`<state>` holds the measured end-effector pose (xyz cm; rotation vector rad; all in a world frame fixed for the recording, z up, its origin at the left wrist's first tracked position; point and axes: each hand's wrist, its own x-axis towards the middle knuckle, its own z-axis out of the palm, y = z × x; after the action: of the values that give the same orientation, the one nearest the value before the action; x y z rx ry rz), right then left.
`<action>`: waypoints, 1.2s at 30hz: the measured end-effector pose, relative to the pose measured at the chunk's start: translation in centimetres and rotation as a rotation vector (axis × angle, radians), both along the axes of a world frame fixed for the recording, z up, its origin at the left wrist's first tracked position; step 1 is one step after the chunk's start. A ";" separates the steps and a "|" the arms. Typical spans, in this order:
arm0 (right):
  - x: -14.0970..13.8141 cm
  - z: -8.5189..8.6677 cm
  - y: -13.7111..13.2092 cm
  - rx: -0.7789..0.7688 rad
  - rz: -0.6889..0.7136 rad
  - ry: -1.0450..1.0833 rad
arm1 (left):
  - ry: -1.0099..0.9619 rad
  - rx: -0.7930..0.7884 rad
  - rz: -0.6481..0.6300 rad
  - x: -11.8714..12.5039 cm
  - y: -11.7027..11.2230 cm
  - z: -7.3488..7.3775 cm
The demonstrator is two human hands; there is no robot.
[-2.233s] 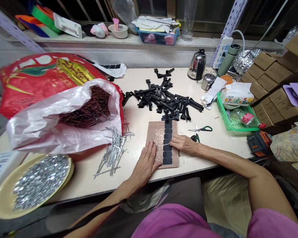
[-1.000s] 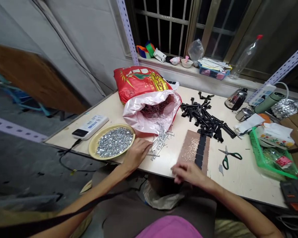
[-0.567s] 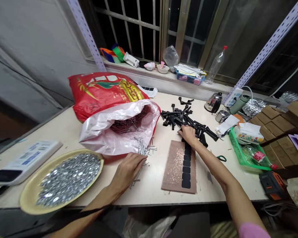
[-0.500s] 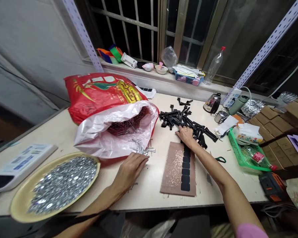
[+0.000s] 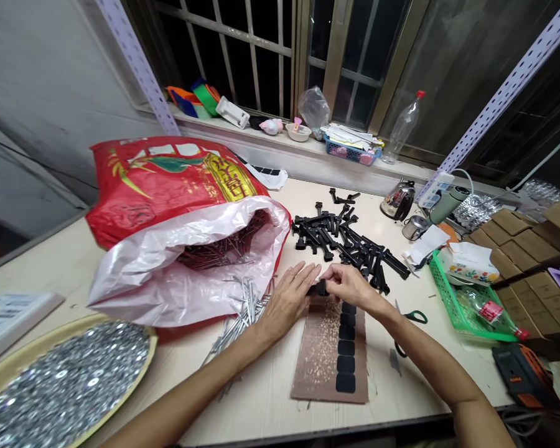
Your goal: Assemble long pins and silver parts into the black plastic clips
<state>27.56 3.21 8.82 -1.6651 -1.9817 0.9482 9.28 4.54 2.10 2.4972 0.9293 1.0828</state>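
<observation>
A small black plastic part point(image 5: 322, 288) is held between my two hands above the top of a brown board point(image 5: 320, 354). My right hand point(image 5: 348, 286) pinches it with thumb and fingertips. My left hand point(image 5: 287, 298) closes on its other side, fingers stretched long and thumb mostly hidden. The board carries a column of black rounded-square pads point(image 5: 346, 347). Just beyond my hands lies a heap of black plastic parts point(image 5: 340, 233). Thin silver nail-like rods point(image 5: 245, 311) spill beside my left forearm from an open red sack point(image 5: 168, 180) with more rods inside.
A yellow tray point(image 5: 153, 348) of silver washers stands at the front left, beside a white device point(image 5: 18, 317). Scissors point(image 5: 415, 317) lie near my right forearm. To the right are a green basket point(image 5: 452, 305), a kettle point(image 5: 398, 199) and stacked cardboard boxes point(image 5: 518, 249).
My right hand has come back from the black heap with a black plastic part. My left hand has moved right from the rods to meet it. More rods now show outside the sack.
</observation>
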 end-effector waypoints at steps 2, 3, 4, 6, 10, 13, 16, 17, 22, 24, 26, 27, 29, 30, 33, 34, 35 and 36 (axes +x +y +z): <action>0.0 0.0 1.4 -0.079 0.026 0.104 | -0.072 -0.157 0.007 0.2 0.4 -0.2; 0.0 -0.1 2.4 -0.060 -0.030 0.047 | -0.114 -0.242 0.038 0.1 0.5 -0.3; 0.0 -0.3 3.5 -0.018 -0.118 -0.074 | -0.153 -0.321 0.079 -0.1 0.5 -0.4; -0.2 -0.9 5.5 0.056 -0.288 -0.402 | -0.210 -0.423 0.154 -0.6 0.5 -0.4; -0.9 -2.1 6.9 0.021 -0.355 -0.754 | -0.199 -0.361 0.118 -1.4 0.4 -0.4; -0.8 -1.5 5.4 0.031 -0.394 -0.749 | -0.117 -0.196 0.057 -1.1 0.4 -0.5; 0.1 0.1 3.1 -0.076 -0.279 -0.505 | -0.054 -0.024 0.003 0.0 0.7 -0.8; 0.4 0.6 2.5 -0.168 -0.194 -0.362 | -0.049 0.007 -0.013 0.4 0.8 -0.9; 1.3 1.1 3.7 -0.392 0.029 0.040 | -0.234 -0.295 -0.034 1.3 1.5 -1.0; 1.3 0.2 5.8 -0.139 -0.128 -0.195 | -0.391 -0.540 0.082 0.9 1.6 -0.5; 1.3 -1.0 7.9 0.096 -0.272 -0.518 | -0.499 -0.733 0.230 0.3 1.6 0.1; 1.2 -1.6 8.7 0.146 -0.299 -0.644 | -0.516 -0.796 0.284 0.1 1.5 0.5; 1.3 -2.4 9.6 0.156 -0.295 -0.775 | -0.489 -0.854 0.323 -0.3 1.2 1.0; 1.4 -2.5 9.6 0.147 -0.295 -0.798 | -0.468 -0.850 0.315 -0.4 1.1 1.2; 1.9 -1.3 8.2 0.173 -0.403 -0.778 | -0.424 -0.678 0.257 -0.3 0.7 1.1; 2.0 -0.6 7.3 0.164 -0.437 -0.734 | -0.411 -0.580 0.217 -0.2 0.7 0.9; 2.1 0.2 6.3 0.126 -0.439 -0.662 | -0.395 -0.470 0.158 -0.1 0.7 0.7; 2.1 1.0 5.3 0.061 -0.408 -0.566 | -0.373 -0.363 0.087 0.0 0.8 0.5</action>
<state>29.62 8.54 9.78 -2.3661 -1.8282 0.2808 9.27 5.31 2.55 1.8994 1.0186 1.2250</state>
